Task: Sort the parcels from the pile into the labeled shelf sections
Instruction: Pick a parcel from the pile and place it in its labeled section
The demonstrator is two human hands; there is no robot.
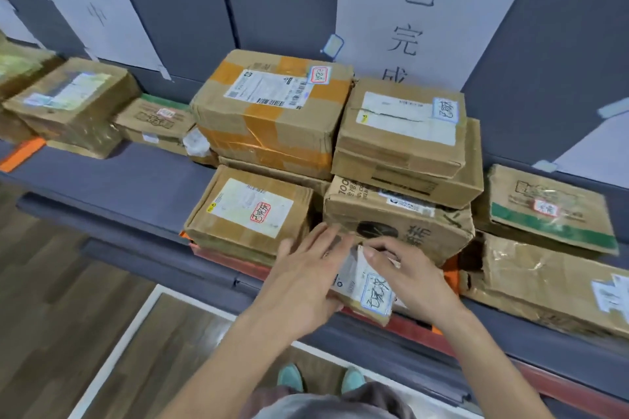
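Brown cardboard small parcel [369, 292], white label & blue-bordered handwritten sticker on top: tilted at front edge of grey shelf [129, 173], partly over its red-orange lip, btwn both hands. Can't tell if underside rests on shelf or only in hands. On parcel's left side, left hand [303, 282]: lies w/ fingers straight & flat against it, thumb hidden, no curl seen. On right, right hand [412, 277]: grasps parcel's far corner, fingertips curled over top edge. Just beyond hands, box w/ black print [401, 224]; left of that, box w/ red-bordered sticker [248, 211], close beside. Behind those, stacked higher: orange-taped box [272, 109] & box w/ torn white label [401, 126], side by side, touching. Right of stack: green-striped box [551, 214], w/ crushed box [551, 282] in front of it, nearer shelf edge. Far left on same shelf: blurred box [71, 102], flat box w/ green edge [156, 119] just beside. Orange tape strip [20, 155] at shelf's left end. On back wall: paper sign [412, 10] w/ large handwritten chars, directly above stack; 2nd paper sheet [85, 0] up left, writing too faint to read. Below shelf: wood floor [51, 282], teal shoes [289, 379].
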